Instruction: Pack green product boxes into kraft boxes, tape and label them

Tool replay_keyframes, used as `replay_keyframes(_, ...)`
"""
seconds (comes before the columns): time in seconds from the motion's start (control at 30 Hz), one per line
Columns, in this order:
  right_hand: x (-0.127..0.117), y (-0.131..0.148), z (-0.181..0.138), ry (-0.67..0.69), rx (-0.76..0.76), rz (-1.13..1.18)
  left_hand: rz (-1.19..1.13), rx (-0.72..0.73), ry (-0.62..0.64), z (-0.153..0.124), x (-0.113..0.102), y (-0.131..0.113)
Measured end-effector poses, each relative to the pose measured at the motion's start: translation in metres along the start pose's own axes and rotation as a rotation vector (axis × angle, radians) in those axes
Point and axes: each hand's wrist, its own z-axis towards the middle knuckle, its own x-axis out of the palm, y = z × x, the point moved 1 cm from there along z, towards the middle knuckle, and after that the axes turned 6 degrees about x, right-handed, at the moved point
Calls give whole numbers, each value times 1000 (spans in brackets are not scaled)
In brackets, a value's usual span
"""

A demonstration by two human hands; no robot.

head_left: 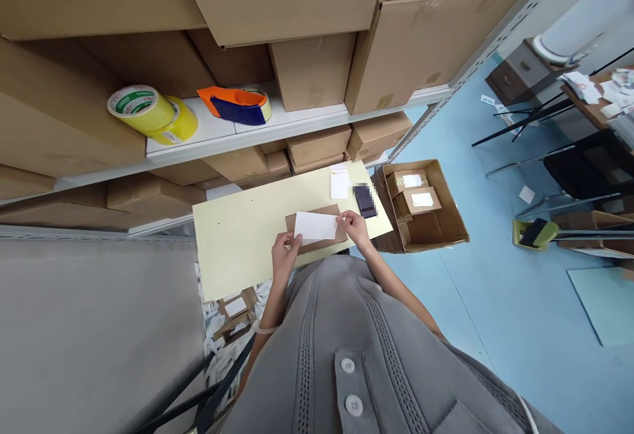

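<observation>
A blank-looking white label (316, 226) is stretched between my two hands over a flat brown cardboard box (324, 245) on the cream table. My left hand (284, 253) pinches the label's lower left corner, thumb on top, close to the box's left end. At the opposite side, my right hand (353, 227) grips the label's right edge between thumb and fingertips. Whether the label touches the box, I cannot tell. Past my right hand lie a dark phone (365, 200) and another white slip of paper (339, 183).
The cream table (228, 242) stands against shelves of cardboard boxes. Yellow tape rolls (173, 123) and an orange-and-blue tape dispenser (238, 105) sit on the shelf (212, 131). Right of the table, an open carton (448, 213) holds labelled boxes. A black chair (589, 170) is farther right.
</observation>
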Motion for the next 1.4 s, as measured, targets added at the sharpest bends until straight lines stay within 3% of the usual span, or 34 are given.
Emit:
replay_keyframes(0.2, 16, -3, 26, 8, 0, -342, 192, -99, 21, 0, 8, 31)
replay_keyframes(0.4, 33, -13, 36, 49, 18, -604, 471, -135, 185, 4, 19, 45)
replay_keyframes(0.7, 43, -39, 38, 65, 56, -692, 615, -125, 215, 8, 27, 49)
replay_keyframes(1.4, 50, -35, 39, 46, 88, -849, 644, -108, 193, 8, 35, 46)
